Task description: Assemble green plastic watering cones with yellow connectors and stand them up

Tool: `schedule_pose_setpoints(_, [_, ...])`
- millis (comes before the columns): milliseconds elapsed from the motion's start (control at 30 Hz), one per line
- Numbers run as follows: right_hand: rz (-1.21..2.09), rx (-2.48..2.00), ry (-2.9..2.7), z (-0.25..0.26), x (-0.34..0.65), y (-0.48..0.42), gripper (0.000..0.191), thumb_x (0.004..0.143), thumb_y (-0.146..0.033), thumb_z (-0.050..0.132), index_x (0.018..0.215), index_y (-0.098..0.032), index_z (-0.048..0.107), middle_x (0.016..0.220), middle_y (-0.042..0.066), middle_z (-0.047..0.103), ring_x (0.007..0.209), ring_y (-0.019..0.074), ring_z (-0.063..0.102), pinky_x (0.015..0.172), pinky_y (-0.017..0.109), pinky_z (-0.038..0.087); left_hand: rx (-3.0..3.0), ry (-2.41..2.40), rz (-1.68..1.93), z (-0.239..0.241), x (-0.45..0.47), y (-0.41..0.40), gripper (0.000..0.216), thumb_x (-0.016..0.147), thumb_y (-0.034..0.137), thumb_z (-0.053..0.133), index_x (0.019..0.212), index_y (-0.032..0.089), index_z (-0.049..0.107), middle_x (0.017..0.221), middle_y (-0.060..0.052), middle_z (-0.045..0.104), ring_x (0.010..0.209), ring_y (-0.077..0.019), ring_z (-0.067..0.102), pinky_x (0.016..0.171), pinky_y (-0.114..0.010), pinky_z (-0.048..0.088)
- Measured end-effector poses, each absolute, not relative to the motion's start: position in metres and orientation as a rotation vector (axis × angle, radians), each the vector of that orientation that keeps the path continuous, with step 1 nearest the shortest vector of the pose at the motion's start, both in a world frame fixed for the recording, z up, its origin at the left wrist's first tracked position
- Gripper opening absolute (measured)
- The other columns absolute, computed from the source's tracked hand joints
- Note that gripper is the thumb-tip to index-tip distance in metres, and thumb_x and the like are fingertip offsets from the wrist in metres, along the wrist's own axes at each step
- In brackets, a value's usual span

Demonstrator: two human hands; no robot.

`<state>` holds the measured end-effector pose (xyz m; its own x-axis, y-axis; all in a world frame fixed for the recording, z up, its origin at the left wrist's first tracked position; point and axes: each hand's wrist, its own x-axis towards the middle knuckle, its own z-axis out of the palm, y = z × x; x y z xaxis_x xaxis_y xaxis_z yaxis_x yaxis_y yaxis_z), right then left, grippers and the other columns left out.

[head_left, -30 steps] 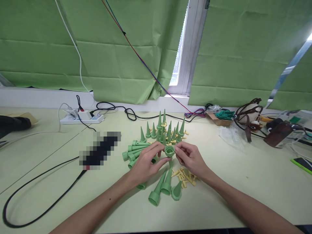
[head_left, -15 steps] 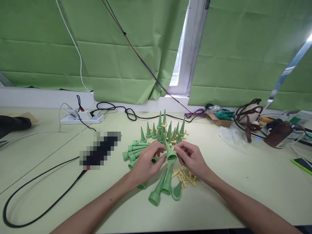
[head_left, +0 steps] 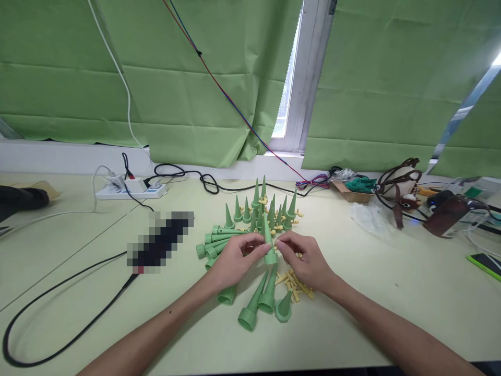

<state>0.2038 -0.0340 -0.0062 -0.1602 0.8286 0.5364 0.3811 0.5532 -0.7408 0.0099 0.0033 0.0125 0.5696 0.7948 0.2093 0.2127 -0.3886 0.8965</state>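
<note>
My left hand [head_left: 234, 261] and my right hand [head_left: 304, 259] meet over the middle of the pale green table [head_left: 391, 292]. Together they pinch one green plastic cone [head_left: 269, 245], held upright with its tip up and its wide end down. Behind it stand several upright green cones [head_left: 270, 209]. More green cones lie flat to the left [head_left: 213, 243] and in front of my hands [head_left: 258, 300]. Small yellow plastic pieces [head_left: 293, 284] are scattered under my right hand.
A white power strip [head_left: 131, 191] and black cables [head_left: 58, 308] lie at the left. A blurred dark object [head_left: 162, 240] rests left of the cones. Bags, a brown-strapped item [head_left: 399, 185] and a phone [head_left: 487, 261] crowd the right side. Green curtains hang behind.
The cone between my hands has turned from open end facing me to upright, tip up. Both hands have sunk a little toward the table.
</note>
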Motion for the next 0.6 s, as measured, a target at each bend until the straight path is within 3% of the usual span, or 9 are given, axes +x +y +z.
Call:
schedule_pose_setpoints(233, [0.53, -1.044, -1.785, -0.0057, 0.2032, -0.0336, 0.024, 0.098, -0.031, 0.05, 0.079, -0.018, 0.059, 0.062, -0.003, 0.047, 0.055, 0.0111, 0.038, 0.053, 0.025, 0.032, 1.952, 0.841, 0.872, 0.0118, 0.0097, 0.0034, 0.022, 0.09, 0.038, 0.062, 0.081, 0.018, 0.06, 0.07, 0.002, 0.053, 0.066, -0.0129, 0.048, 0.061, -0.024, 0.04])
schedule_pose_setpoints(600, [0.492, -1.045, -1.811, -0.0073, 0.2038, -0.0325, 0.024, 0.098, -0.03, 0.05, 0.078, -0.019, 0.058, 0.06, -0.003, 0.047, 0.052, 0.011, 0.038, 0.051, 0.025, 0.03, 2.085, 0.821, 0.951, 0.0112, 0.0084, 0.0041, 0.018, 0.09, 0.033, 0.064, 0.082, 0.018, 0.06, 0.079, 0.0, 0.057, 0.068, -0.0131, 0.052, 0.061, -0.025, 0.043])
